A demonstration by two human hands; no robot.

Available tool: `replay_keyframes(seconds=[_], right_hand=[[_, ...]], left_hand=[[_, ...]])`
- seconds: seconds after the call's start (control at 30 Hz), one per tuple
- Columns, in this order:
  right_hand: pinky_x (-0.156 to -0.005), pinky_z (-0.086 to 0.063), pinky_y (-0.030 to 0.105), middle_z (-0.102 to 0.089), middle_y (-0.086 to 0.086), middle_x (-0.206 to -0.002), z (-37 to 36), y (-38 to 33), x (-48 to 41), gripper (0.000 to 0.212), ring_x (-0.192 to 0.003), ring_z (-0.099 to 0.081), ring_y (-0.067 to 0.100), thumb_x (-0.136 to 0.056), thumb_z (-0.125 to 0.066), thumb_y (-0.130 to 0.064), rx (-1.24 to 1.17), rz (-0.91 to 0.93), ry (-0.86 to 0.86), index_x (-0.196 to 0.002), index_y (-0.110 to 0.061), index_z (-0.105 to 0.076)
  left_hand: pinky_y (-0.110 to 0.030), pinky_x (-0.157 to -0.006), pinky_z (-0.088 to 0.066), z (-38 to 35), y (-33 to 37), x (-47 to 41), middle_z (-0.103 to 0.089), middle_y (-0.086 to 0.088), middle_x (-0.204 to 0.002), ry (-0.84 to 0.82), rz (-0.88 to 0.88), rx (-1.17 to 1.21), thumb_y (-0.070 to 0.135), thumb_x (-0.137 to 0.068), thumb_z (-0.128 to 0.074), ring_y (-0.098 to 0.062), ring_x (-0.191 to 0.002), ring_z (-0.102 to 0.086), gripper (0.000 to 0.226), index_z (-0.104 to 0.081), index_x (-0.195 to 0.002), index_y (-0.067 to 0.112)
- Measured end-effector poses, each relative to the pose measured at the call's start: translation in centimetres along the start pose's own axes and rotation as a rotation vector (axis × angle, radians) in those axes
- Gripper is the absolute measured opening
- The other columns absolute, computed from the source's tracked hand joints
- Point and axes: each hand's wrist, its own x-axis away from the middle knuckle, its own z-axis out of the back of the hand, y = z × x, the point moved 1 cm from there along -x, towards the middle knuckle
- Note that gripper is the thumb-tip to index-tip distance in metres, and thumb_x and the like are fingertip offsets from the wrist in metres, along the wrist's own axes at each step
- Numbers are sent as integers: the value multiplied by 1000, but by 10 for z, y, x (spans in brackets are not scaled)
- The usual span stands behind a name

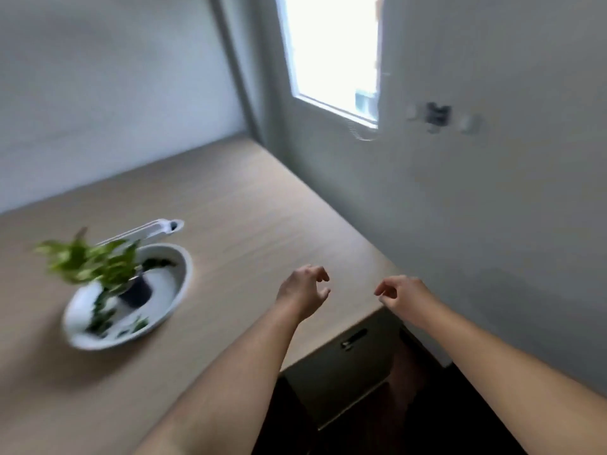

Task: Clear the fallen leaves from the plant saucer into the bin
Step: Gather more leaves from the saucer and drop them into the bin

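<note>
Both hands hang over the counter (pixel 249 205) edge, left hand (pixel 303 290) and right hand (pixel 402 295) side by side, fingers loosely curled and grasping nothing. Out at ten o'clock from the left hand sits the white saucer (pixel 179 292), well apart from both hands, a potted plant (pixel 98 267) in it. Dark leaves (pixel 105 318) are scattered blurrily across the saucer's floor.

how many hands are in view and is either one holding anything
2. The left hand hovers over the wooden table, right of the saucer. The right hand hovers past the table's corner. Both look empty, fingers curled.
</note>
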Motion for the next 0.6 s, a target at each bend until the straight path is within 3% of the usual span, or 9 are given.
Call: replay_keyframes(seconds=[0.07, 0.3, 0.47, 0.6], right_hand=[[-67, -43, 19, -67, 0, -91, -16, -33, -9, 13, -85, -62, 17, -87, -59, -18, 6, 62, -51, -94, -19, -70], [-76, -53, 28, -68, 2, -90, -122, -200, -34, 15, -87, -65, 20, -85, -58, -16, 101, 366, -269, -91, -21, -72], [-74, -48, 25, -66, -3, -83, -198, -292, -59, 18, -83, -62, 16, -84, -58, -15, 132, 453, -341, -94, -20, -72], [-75, -45, 22, -70, 2, -98, -253, -347, -76, 23, -83, -59, 14, -82, -56, -7, 151, 533, -376, -97, -16, -71]], left_hand=[[-31, -89, -51, 24, -37, 17, -65, 0, -111, 55, 114, 38, 28, -85, -61, -20, -105, -61, 22, -65, -105, 21], [-29, -89, -50, 100, -222, 112, -68, -4, -109, 201, 502, 55, 24, -83, -63, -22, -103, -63, 18, -67, -99, 17], [-27, -85, -47, 133, -323, 139, -69, -14, -105, 269, 632, 120, 10, -80, -64, -29, -101, -63, 16, -70, -94, 5], [-26, -83, -45, 146, -380, 139, -65, -13, -109, 235, 651, 133, 14, -81, -68, -27, -100, -60, 18, -68, -97, 6]])
